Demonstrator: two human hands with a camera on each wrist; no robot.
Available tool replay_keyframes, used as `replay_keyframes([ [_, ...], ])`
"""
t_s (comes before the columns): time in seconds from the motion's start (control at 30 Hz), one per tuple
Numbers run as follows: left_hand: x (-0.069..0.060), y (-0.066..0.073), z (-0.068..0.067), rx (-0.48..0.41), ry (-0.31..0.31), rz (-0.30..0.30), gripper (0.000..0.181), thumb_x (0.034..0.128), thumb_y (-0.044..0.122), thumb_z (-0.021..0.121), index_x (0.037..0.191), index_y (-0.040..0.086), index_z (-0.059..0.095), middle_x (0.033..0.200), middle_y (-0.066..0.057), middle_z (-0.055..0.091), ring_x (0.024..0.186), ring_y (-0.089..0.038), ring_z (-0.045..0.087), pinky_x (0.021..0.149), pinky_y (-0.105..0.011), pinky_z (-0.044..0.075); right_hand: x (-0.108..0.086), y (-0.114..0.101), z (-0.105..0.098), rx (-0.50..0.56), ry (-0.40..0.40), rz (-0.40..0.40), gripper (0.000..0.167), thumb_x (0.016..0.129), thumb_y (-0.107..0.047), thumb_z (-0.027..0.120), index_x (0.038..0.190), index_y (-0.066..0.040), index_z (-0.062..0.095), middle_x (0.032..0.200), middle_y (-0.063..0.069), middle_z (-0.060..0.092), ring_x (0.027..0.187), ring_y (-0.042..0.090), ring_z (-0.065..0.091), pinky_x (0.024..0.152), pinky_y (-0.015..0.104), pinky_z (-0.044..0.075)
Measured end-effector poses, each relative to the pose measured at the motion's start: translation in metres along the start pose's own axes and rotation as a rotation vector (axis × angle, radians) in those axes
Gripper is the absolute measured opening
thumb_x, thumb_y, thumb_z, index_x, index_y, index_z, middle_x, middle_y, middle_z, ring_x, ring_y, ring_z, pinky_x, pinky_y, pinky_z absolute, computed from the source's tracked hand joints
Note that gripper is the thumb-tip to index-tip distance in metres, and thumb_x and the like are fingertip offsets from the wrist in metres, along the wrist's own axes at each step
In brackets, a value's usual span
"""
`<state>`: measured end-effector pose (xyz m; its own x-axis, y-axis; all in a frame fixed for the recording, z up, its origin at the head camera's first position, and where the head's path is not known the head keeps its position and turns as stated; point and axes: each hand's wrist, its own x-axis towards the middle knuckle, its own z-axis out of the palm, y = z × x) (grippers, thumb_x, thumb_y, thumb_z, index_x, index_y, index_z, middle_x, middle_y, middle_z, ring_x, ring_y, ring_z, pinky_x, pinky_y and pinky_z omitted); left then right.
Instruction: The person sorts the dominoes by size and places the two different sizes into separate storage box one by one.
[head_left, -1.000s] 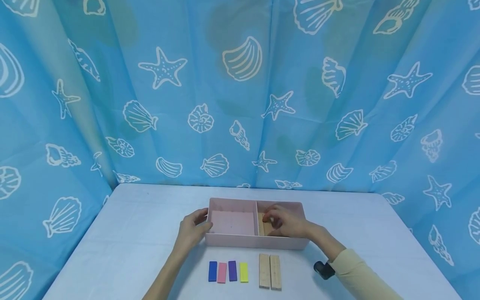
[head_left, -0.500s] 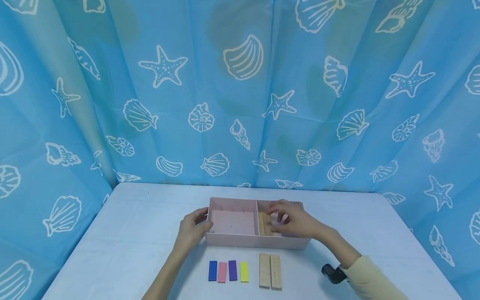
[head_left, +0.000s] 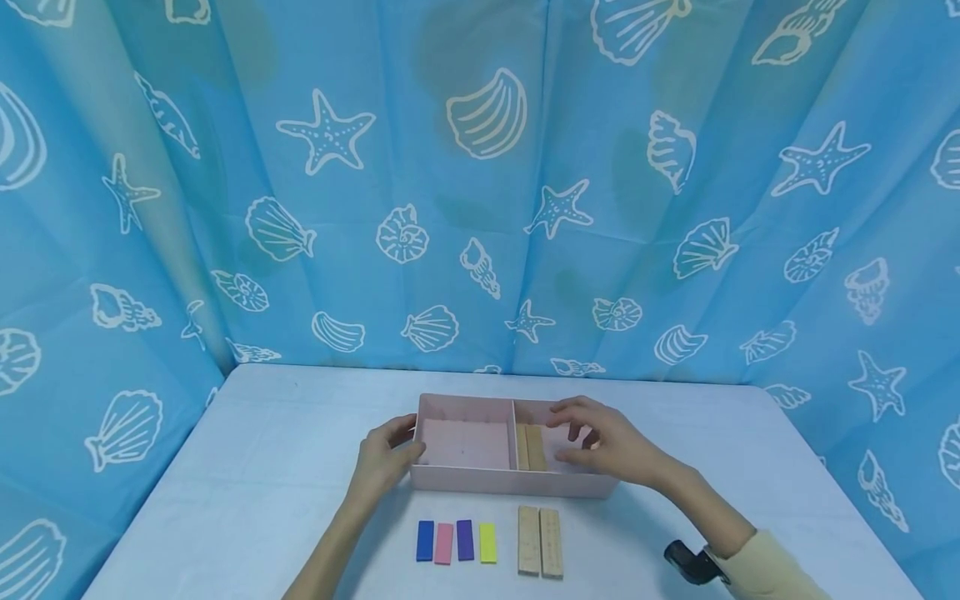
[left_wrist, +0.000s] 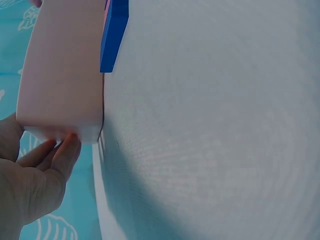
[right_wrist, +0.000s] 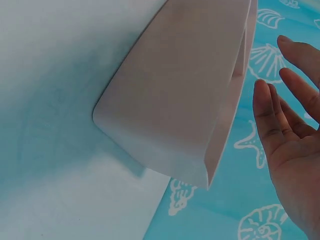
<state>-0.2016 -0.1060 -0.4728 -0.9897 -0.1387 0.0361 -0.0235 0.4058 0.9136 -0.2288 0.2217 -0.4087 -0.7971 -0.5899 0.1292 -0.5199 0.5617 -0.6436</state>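
Observation:
A pink two-compartment box (head_left: pixel 513 481) stands on the table. My left hand (head_left: pixel 387 457) grips its left end, thumb over the rim; in the left wrist view the fingers (left_wrist: pixel 65 152) touch the outer end wall. Over the right compartment is my right hand (head_left: pixel 600 437), fingers loosely spread and holding nothing. Two wooden blocks (head_left: pixel 531 448) lie side by side in that compartment, against the divider. Two more wooden blocks (head_left: pixel 540 542) lie in front of the box. Left of them, a blue block (head_left: pixel 425 542), a pink block (head_left: pixel 444 544), a purple block (head_left: pixel 466 541) and a yellow block (head_left: pixel 488 543) form a row.
A white cloth covers the table (head_left: pixel 285 450). Behind and at the sides hangs a blue curtain (head_left: pixel 375 183) with white shells and starfish. A black device (head_left: pixel 690 562) is worn at the right sleeve.
My right hand has let go of the wooden block against the divider and moved rightward, uncovering both blocks in the compartment. The left hand stays at the box's left end.

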Motion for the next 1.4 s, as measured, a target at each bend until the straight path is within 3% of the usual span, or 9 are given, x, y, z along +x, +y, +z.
replay_keyframes([
  [0.27,-0.001,-0.001,-0.001,-0.003,0.000,0.009,0.047,0.0905,0.007,0.065,0.136,-0.002,0.056,0.136,-0.021,0.058,0.126,-0.039,0.054,0.100,-0.050,0.048,-0.015,-0.013,-0.003,0.012,-0.001,0.056,0.034,0.088,-0.022,0.076,0.120,-0.021,0.065,0.139,0.011,0.052,0.094,0.022,0.060,0.075,0.026,0.057],
  [0.37,-0.001,0.000,-0.001,-0.002,-0.003,-0.001,0.047,0.0908,0.007,0.064,0.136,-0.003,0.056,0.136,-0.021,0.058,0.127,-0.039,0.053,0.100,-0.051,0.047,-0.020,-0.016,-0.002,0.014,-0.002,0.045,0.034,0.087,-0.021,0.077,0.119,-0.023,0.065,0.138,0.008,0.053,0.094,0.024,0.060,0.074,0.027,0.057],
  [0.63,-0.001,0.000,-0.002,-0.005,-0.001,-0.002,0.047,0.0904,0.006,0.064,0.136,-0.003,0.055,0.136,-0.022,0.058,0.127,-0.040,0.053,0.101,-0.051,0.047,-0.032,-0.026,0.002,0.009,-0.015,0.028,0.034,0.087,-0.018,0.076,0.119,-0.024,0.065,0.134,0.001,0.055,0.092,0.012,0.057,0.073,0.026,0.057],
  [0.8,0.000,0.000,0.000,-0.005,-0.004,0.001,0.047,0.0902,0.006,0.064,0.136,-0.003,0.056,0.135,-0.021,0.058,0.126,-0.039,0.054,0.101,-0.051,0.047,-0.043,-0.029,0.006,0.024,-0.016,-0.006,0.036,0.086,-0.011,0.076,0.118,-0.023,0.066,0.134,0.003,0.056,0.091,0.019,0.059,0.070,0.026,0.057],
  [1.0,-0.001,0.001,-0.002,-0.002,-0.007,-0.010,0.047,0.0910,0.006,0.063,0.136,-0.003,0.055,0.136,-0.021,0.058,0.127,-0.040,0.053,0.101,-0.052,0.046,-0.050,-0.030,0.014,0.088,-0.046,-0.037,0.033,0.088,-0.024,0.076,0.118,-0.020,0.066,0.134,0.002,0.055,0.091,0.018,0.058,0.067,0.026,0.056],
  [1.13,-0.001,0.002,-0.002,-0.001,-0.008,-0.002,0.047,0.0914,0.007,0.064,0.136,-0.003,0.055,0.136,-0.021,0.058,0.127,-0.039,0.053,0.101,-0.051,0.046,-0.055,-0.029,0.021,0.103,-0.060,-0.045,0.035,0.088,-0.020,0.076,0.121,-0.021,0.065,0.134,0.004,0.055,0.091,0.015,0.057,0.065,0.026,0.056],
  [1.27,0.000,0.002,-0.002,0.005,-0.004,0.006,0.046,0.0914,0.007,0.064,0.136,-0.002,0.056,0.135,-0.021,0.058,0.126,-0.039,0.054,0.101,-0.051,0.047,-0.060,-0.031,0.029,0.099,-0.062,-0.031,0.035,0.087,-0.015,0.076,0.119,-0.026,0.066,0.135,0.003,0.054,0.093,0.019,0.058,0.066,0.027,0.056],
  [1.4,-0.001,0.002,-0.001,0.008,-0.004,0.000,0.046,0.0914,0.007,0.064,0.135,-0.003,0.056,0.135,-0.021,0.058,0.126,-0.039,0.054,0.100,-0.051,0.047,-0.065,-0.034,0.037,0.078,-0.080,0.016,0.030,0.087,-0.017,0.076,0.115,-0.025,0.067,0.137,0.006,0.053,0.095,0.022,0.057,0.068,0.026,0.055],
])
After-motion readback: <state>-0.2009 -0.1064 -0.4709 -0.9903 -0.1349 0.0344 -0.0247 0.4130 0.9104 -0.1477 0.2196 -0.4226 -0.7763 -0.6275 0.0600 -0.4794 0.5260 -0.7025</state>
